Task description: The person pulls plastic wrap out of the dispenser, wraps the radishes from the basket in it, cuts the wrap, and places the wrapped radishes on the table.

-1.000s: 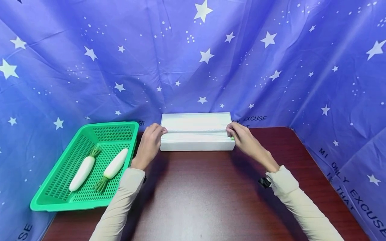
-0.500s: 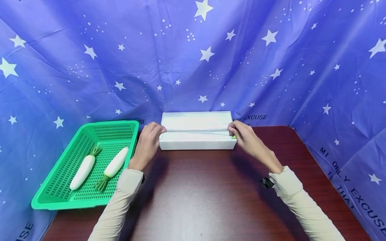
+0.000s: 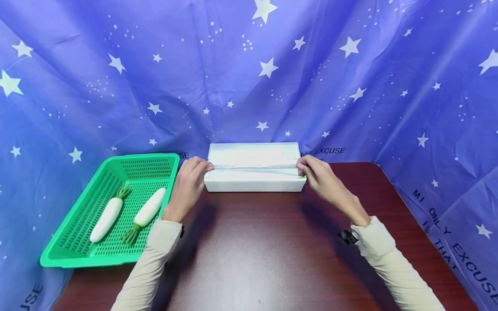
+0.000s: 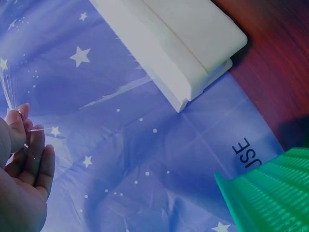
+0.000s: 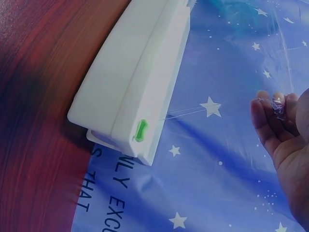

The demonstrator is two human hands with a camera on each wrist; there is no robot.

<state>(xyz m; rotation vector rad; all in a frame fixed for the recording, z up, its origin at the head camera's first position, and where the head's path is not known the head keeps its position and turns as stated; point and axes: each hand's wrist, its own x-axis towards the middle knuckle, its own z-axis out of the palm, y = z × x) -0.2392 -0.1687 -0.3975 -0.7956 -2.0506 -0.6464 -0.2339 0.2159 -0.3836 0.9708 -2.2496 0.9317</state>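
A long white cling film dispenser (image 3: 254, 185) lies at the back of the table. Clear cling film (image 3: 254, 166) stretches above it between both hands. My left hand (image 3: 186, 183) pinches the film's left corner between thumb and fingertips. In the left wrist view, film strands (image 4: 8, 89) fan out from those fingers (image 4: 33, 154). At the other corner, my right hand (image 3: 323, 181) pinches a gathered bit of film (image 5: 278, 107), which shows crumpled at the fingertips in the right wrist view. A green slide cutter (image 5: 140, 130) sits at the dispenser's right end.
To the left stands a green plastic basket (image 3: 48, 257) with two white radishes in it, a left one (image 3: 106, 219) and a right one (image 3: 151, 208). A blue star-printed curtain (image 3: 241, 77) hangs right behind the dark red wooden table (image 3: 254, 250).
Both hands keep their pinch on the cling film and have spread slightly apart, the right one shifting a little to the right. The basket and radishes stay in place.
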